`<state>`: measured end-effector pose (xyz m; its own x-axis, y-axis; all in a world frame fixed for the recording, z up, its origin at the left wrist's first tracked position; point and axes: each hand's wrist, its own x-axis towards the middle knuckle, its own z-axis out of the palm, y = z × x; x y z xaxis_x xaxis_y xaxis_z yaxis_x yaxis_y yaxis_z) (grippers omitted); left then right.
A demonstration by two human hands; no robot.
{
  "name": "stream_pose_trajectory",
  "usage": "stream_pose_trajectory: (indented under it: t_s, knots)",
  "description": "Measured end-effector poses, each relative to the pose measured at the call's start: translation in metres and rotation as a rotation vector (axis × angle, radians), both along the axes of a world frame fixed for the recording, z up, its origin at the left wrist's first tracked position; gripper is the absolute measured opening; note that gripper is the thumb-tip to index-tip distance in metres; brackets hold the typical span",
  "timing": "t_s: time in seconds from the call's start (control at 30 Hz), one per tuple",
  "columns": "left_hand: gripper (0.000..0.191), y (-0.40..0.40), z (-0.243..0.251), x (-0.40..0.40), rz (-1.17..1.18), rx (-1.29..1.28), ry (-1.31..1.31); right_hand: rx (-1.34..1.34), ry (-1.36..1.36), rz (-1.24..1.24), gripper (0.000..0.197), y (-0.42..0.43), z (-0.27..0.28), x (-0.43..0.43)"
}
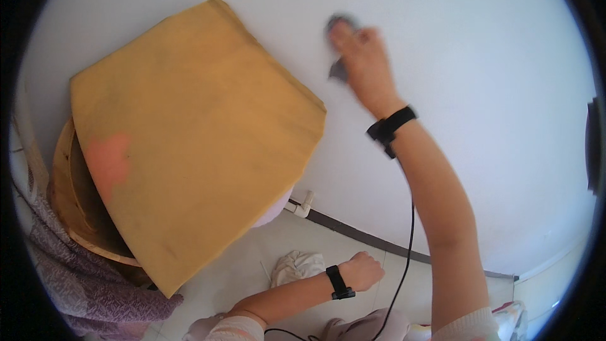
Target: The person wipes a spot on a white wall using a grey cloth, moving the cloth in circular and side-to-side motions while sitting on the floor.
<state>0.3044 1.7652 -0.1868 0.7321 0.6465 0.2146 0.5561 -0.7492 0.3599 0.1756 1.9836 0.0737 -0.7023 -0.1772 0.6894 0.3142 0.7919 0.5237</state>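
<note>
My right hand is raised to the white wall and presses a dark grey cloth against it. Motion blurs the fingers and the cloth. A black strap circles the wrist, with a thin black cable hanging below it. My left hand is low over the floor, curled into a fist, with nothing visible in it. It also wears a black wrist strap. To the left of my right hand stands a large piece with a yellow-brown cover, which has an orange patch near its left edge.
Under the cover, a curved wooden edge shows. A purple patterned cloth hangs at lower left. A white pipe and dark baseboard run along the wall foot. A crumpled cream cloth lies on the tiled floor.
</note>
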Motion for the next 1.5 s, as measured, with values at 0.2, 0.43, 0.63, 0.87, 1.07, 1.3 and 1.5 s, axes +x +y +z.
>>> stream_pose_trajectory:
  t_s: [0.2, 0.43, 0.63, 0.87, 1.07, 1.3, 1.5]
  knots:
    - [0.011, 0.001, 0.020, -0.002, -0.022, -0.024, 0.005, -0.056, -0.158, -0.072, 0.037, -0.003, -0.059, 0.045]
    - [0.013, 0.002, 0.019, -0.005, 0.005, -0.078, 0.120, 0.203, 0.147, -0.278, 0.051, -0.018, 0.045, 0.056]
    - [0.013, 0.000, 0.006, 0.001, -0.019, -0.032, 0.078, 0.140, 0.165, -0.376, 0.055, -0.021, 0.009, 0.064]
    - [0.012, 0.000, 0.002, -0.003, 0.022, -0.036, 0.084, 0.117, 0.173, -0.347, 0.061, -0.016, 0.004, 0.051]
    - [0.012, -0.003, 0.005, 0.001, -0.012, 0.000, 0.056, 0.168, 0.158, -0.314, 0.053, -0.013, 0.028, 0.053]
    - [0.010, 0.001, -0.011, -0.002, 0.001, 0.061, -0.013, -0.072, 0.208, -0.347, 0.062, -0.010, -0.042, 0.120]
    - [0.010, 0.002, -0.020, 0.002, -0.005, 0.029, 0.064, 0.118, 0.279, -0.345, 0.071, -0.007, 0.019, 0.122]
